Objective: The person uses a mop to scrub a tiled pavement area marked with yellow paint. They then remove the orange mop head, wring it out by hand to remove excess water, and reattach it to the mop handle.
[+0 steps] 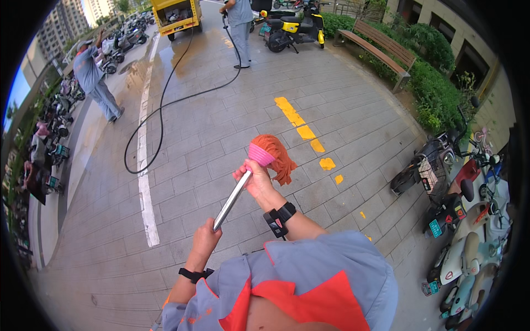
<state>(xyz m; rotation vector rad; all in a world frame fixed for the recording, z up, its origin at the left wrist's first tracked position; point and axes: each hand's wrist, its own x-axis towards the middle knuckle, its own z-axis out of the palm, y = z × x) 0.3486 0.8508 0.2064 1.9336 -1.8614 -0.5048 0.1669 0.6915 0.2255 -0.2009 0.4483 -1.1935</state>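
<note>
A string mop is held across the front of my body, with its head raised off the paving. Orange-red strands (282,161) hang to the right from its ribbed pink collar (261,154). My right hand (257,178) grips the mop just below that collar. Lower down, my left hand (205,240) is closed around the shiny metal handle (234,200). Past my left forearm, a short piece of pole (156,320) shows at the bottom edge; whether it belongs to the same handle cannot be told.
A black hose (163,105) loops over the grey paving (198,165) to a person (242,33) holding its end. Another person (91,78) stands left. A yellow truck (176,25), a wooden bench (377,47) and parked scooters (459,265) line the surroundings.
</note>
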